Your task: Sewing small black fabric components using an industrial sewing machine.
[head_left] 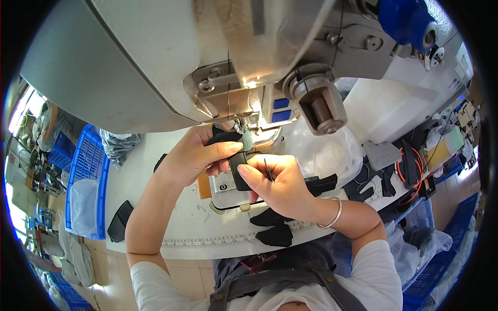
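Observation:
Under the needle area of a sewing machine (228, 124), I hold a small black fabric piece (238, 173) with both hands. My left hand (194, 153) pinches its upper left part, thumb on top. My right hand (280, 184) is closed at its right edge, thumb and fingers pressed together; a thin dark pointed thing (268, 169) sticks out between its fingers, its kind unclear. A grey-green patch (247, 141) shows by the presser foot. More black fabric pieces (275, 235) lie on the table below my right hand.
A measuring tape (207, 242) runs along the front edge of the white table (171, 223). Blue crates (104, 181) stand at the left, one holding a plastic bag. A clear plastic bag (327, 150) lies right of the needle. Scissors-like tools and orange cable (415, 176) sit further right.

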`<act>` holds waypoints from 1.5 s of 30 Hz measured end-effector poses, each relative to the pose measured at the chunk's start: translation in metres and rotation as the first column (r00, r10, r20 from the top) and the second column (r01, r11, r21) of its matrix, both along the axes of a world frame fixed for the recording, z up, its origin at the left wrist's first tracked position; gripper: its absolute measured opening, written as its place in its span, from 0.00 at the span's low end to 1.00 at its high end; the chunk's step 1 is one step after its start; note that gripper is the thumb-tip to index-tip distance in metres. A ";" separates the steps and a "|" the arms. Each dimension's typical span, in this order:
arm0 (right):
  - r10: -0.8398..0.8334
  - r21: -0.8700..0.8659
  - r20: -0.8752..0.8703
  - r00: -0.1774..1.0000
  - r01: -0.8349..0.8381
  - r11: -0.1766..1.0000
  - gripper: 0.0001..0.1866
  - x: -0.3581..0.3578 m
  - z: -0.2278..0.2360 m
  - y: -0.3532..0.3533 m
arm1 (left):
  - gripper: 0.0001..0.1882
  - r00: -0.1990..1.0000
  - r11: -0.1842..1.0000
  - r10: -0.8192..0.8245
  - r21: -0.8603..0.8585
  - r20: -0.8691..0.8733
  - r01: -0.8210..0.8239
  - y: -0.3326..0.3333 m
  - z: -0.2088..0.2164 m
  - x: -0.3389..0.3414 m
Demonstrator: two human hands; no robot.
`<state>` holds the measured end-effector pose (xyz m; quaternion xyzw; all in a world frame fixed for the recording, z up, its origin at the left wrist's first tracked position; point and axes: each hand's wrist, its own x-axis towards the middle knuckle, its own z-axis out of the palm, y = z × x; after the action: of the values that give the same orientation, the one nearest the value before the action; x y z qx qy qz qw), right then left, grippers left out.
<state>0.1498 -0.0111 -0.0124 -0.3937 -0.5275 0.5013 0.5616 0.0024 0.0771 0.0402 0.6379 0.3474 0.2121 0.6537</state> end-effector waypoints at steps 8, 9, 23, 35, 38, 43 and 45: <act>-0.032 0.077 0.112 0.993 0.023 0.997 0.15 -0.001 0.000 -0.003 | 0.09 1.000 1.000 0.004 0.008 -0.026 -0.004 0.003 -0.004 -0.003; -0.027 0.050 0.089 0.996 0.022 0.998 0.15 -0.002 0.001 -0.004 | 0.09 1.000 1.000 -0.009 0.005 -0.024 0.009 0.004 -0.005 -0.004; -0.038 0.057 0.089 0.995 0.033 0.998 0.15 -0.001 0.002 0.003 | 0.06 0.996 0.992 0.005 -0.128 0.090 0.006 0.011 -0.007 -0.004; -0.011 0.076 0.145 0.989 0.000 0.997 0.13 0.003 0.001 0.000 | 0.08 0.995 0.996 0.002 -0.094 0.099 0.007 0.009 -0.008 -0.005; -0.009 0.080 0.162 0.987 -0.004 0.997 0.14 0.001 0.001 0.000 | 0.08 0.994 0.996 -0.014 -0.084 0.109 0.023 0.008 -0.006 -0.006; -0.025 0.073 0.170 0.985 0.012 0.997 0.15 0.001 0.002 0.000 | 0.08 0.992 0.997 -0.002 -0.075 0.122 0.012 0.008 -0.007 -0.004; -0.036 0.055 0.133 0.990 0.029 0.998 0.15 0.000 0.002 0.000 | 0.08 0.991 0.997 0.011 -0.078 0.132 -0.001 0.009 -0.007 -0.004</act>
<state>0.1493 -0.0107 -0.0106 -0.4201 -0.5705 0.4503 0.5434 -0.0016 0.0860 0.0334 0.5954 0.3131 0.2424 0.6991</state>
